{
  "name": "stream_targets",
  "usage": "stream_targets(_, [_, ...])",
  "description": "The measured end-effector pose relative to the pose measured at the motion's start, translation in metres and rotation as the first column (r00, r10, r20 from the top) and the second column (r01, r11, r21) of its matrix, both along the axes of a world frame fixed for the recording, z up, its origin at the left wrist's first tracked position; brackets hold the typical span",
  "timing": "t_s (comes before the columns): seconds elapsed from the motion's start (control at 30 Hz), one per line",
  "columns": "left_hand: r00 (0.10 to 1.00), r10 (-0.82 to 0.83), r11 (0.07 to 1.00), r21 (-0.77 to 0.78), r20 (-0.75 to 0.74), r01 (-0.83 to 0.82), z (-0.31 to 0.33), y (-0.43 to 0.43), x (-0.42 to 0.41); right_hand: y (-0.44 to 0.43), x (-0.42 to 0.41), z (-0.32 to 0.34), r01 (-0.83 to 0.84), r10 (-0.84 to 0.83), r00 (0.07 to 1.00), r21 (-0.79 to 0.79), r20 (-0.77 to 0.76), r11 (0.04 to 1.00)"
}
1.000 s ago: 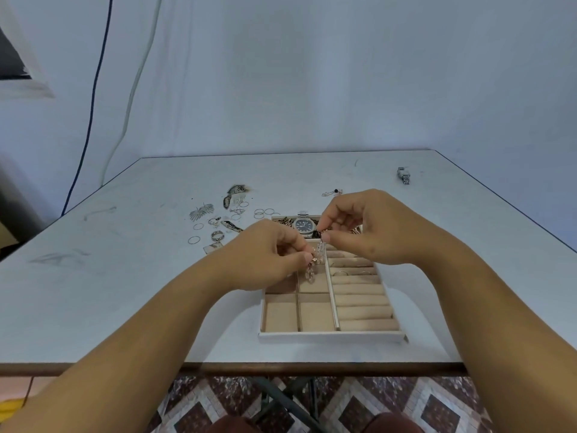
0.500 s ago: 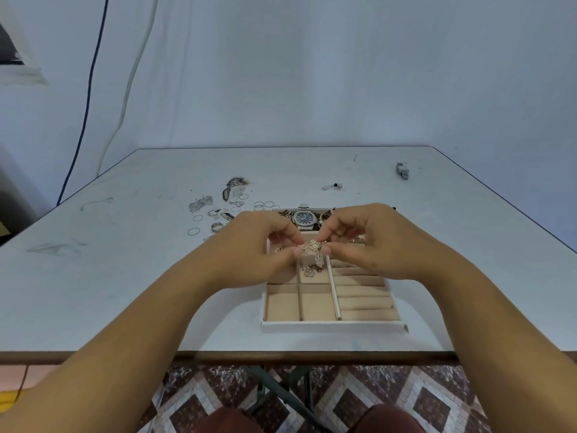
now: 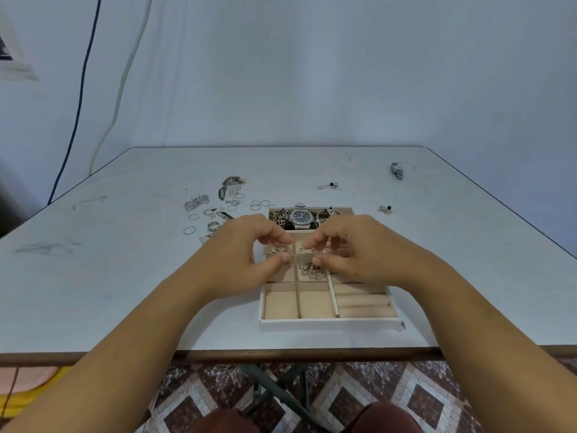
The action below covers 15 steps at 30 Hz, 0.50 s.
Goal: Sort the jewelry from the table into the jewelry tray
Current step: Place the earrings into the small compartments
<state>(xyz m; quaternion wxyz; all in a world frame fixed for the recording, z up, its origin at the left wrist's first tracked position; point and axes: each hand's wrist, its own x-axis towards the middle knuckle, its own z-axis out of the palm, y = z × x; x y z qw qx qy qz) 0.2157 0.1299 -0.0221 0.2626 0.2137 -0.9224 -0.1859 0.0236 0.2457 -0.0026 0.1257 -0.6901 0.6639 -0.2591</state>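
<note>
Hands: left hand (image 3: 242, 256) and right hand (image 3: 359, 253) hung loosely curled, holding nothing.
Leaf earring (image 3: 196, 203): likely light, thin, bendable; best pinched at its stem.

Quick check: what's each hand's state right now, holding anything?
Left hand: open, fingers loosely curled over the tray, holding nothing.
Right hand: open, thumb and forefinger apart, holding nothing.
</note>
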Motion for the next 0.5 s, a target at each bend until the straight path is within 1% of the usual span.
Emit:
stream_targets(0.17, [0.999, -0.031, 0.999, -0.04, 0.028, 0.032, 0.01, -0.002, -0.01, -0.001, -0.018, 0.003, 0.057, -0.06, 0.996, -0.053, -0.059, 0.997])
stream_targets(0.3, [0.997, -0.056, 0.998, -0.037, 0.052, 0.058, 0.024, -0.011, -0.033, -0.004, -0.051, 0.012, 0.124, -0.13, 0.981, -0.053, -0.145, 0.991])
stream_targets(0.4, [0.996, -0.032, 0.999, -0.033, 0.087, 0.035, 0.033, -0.023, -0.06, -0.01, -0.08, 0.017, 0.208, -0.211, 0.957, -0.037, -0.199, 0.978])
stream_targets(0.5, [0.989, -0.01, 0.998, -0.06, 0.145, 0.019, 0.039, -0.039, -0.093, -0.018, -0.108, 0.019, 0.253, -0.247, 0.94, -0.007, -0.237, 0.967])
